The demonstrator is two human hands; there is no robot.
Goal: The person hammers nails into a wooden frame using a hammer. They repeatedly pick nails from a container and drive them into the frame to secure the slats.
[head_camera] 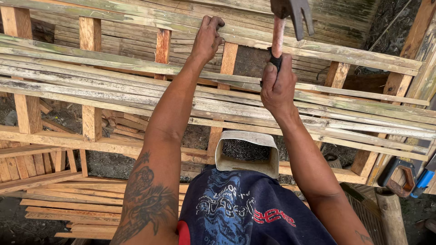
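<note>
Hammer (290,16) raised, clenched in right hand (278,86); left hand (208,38) gripping bamboo slat (136,66) on wooden frame (91,77); nailing step, downward strike likely needed.

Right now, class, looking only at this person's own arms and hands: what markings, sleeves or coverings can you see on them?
Both arms are bare, with no gloves, watch or rings visible. The left arm carries a large dark tattoo on the upper arm near the bottom of the frame. The right arm shows a small dark tattoo at the lower edge. The left hand and right hand are uncovered. A dark blue printed shirt with red trim is worn.
</note>
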